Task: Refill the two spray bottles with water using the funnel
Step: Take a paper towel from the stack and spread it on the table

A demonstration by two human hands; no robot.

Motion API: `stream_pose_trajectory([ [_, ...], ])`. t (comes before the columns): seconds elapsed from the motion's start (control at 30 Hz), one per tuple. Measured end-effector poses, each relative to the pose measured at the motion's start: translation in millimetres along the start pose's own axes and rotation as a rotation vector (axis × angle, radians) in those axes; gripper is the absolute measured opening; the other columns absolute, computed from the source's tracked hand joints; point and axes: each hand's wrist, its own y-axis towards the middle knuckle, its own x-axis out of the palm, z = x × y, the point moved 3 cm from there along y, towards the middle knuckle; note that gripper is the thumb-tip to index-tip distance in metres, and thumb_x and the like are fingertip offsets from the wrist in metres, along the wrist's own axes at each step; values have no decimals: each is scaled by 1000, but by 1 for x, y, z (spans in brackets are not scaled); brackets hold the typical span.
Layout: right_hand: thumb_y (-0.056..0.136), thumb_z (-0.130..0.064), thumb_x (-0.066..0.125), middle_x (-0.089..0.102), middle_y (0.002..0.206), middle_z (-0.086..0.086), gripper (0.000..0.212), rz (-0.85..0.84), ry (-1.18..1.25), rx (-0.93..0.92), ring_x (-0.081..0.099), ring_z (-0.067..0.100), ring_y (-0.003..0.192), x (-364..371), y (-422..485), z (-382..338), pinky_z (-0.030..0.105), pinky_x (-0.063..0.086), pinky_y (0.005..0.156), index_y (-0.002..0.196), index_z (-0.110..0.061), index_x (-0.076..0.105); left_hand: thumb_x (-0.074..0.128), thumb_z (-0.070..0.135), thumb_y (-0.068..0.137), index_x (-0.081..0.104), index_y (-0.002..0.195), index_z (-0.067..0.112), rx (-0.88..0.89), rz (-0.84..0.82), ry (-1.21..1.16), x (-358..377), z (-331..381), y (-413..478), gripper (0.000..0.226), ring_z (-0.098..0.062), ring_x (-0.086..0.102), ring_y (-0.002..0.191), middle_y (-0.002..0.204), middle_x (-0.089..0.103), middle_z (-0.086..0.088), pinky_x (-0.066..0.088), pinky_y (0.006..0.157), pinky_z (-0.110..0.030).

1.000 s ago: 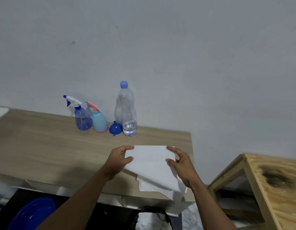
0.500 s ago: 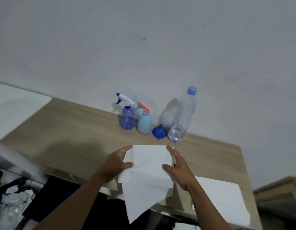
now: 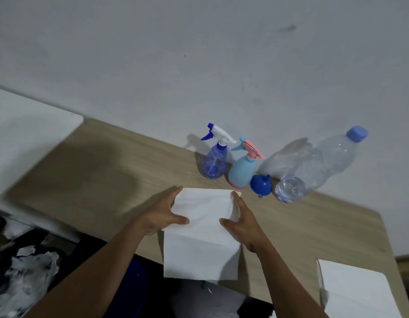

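Observation:
A clear blue spray bottle (image 3: 214, 162) and a light blue spray bottle with a pink trigger (image 3: 242, 169) stand by the wall at the back of the wooden table (image 3: 102, 177). A blue funnel (image 3: 260, 185) lies beside them, and to its right stands a large plastic water bottle (image 3: 318, 167) with a blue cap. In front of them I hold a white paper sheet (image 3: 202, 235) by its two upper sides: my left hand (image 3: 163, 214) grips the left edge, my right hand (image 3: 241, 222) the right edge. The sheet's lower part hangs past the table's near edge.
A stack of white paper (image 3: 352, 292) lies on the table's near right corner. A white surface (image 3: 26, 138) adjoins the table on the left. Below the near edge are crumpled white plastic (image 3: 26, 276) and a dark blue object (image 3: 139, 285).
The view has swung left and closer to the table. My hands have carried the sheet left, away from the paper stack, and it now hangs unfolded between them.

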Motion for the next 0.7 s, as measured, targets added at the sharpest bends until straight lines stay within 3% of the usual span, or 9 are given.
stream_pose_trajectory([
  [0.17,85,-17,76,12,165,-7,98,50,-154,-89,17,13,150,14,22,0,23,17,114,158,-24,11,83,4,72,19,156,24,152,114,254,-10,-2,22,108,-3,16,147,162,13,11,27,106,-6],
  [0.23,84,-20,77,10,165,-7,96,125,-196,-92,20,14,148,17,26,2,23,21,112,157,-27,15,82,7,73,21,156,21,201,139,332,-12,-3,28,104,-5,14,148,160,13,13,28,117,-24],
  [0.3,84,-29,77,11,163,-4,89,234,-274,-72,27,18,146,18,27,5,25,29,110,155,-27,23,83,22,74,25,155,23,206,180,500,-13,-8,28,100,-12,11,150,156,11,16,30,118,-43],
  [0.37,86,-42,72,21,159,3,77,371,-407,-64,36,24,140,19,24,9,36,41,108,150,-24,34,73,49,77,29,152,32,179,320,738,-12,-7,19,88,-20,13,148,160,12,13,28,116,-54],
  [0.43,91,-46,62,36,152,9,62,496,-527,-117,42,28,133,23,16,12,44,44,103,145,-21,43,54,64,78,37,146,31,293,450,894,-5,-2,6,78,-24,20,147,161,21,3,28,111,-57],
  [0.47,95,-46,56,40,149,10,57,516,-557,-159,42,28,132,28,13,13,46,42,104,144,-20,44,49,69,76,38,147,27,384,435,933,2,-1,2,82,-25,18,148,161,23,0,24,114,-56],
  [0.53,100,-48,39,37,154,10,56,436,-642,-232,34,28,141,43,12,15,51,34,114,149,-21,38,48,82,70,24,154,22,509,246,1081,18,-4,1,106,-23,-3,153,166,8,-3,6,120,-53],
  [0.6,102,-52,20,17,165,8,63,270,-774,-264,9,27,154,58,17,19,53,14,123,158,-21,19,47,94,59,6,158,18,516,103,1196,25,-9,4,131,-22,-19,151,165,-10,-2,-6,120,-52],
  [0.7,101,-58,6,-15,166,1,66,130,-869,-251,-22,22,152,68,28,25,49,-7,123,157,-27,-11,41,105,46,-8,156,12,466,19,1276,24,-17,15,151,-23,-27,148,162,-24,-6,-10,120,-50],
])
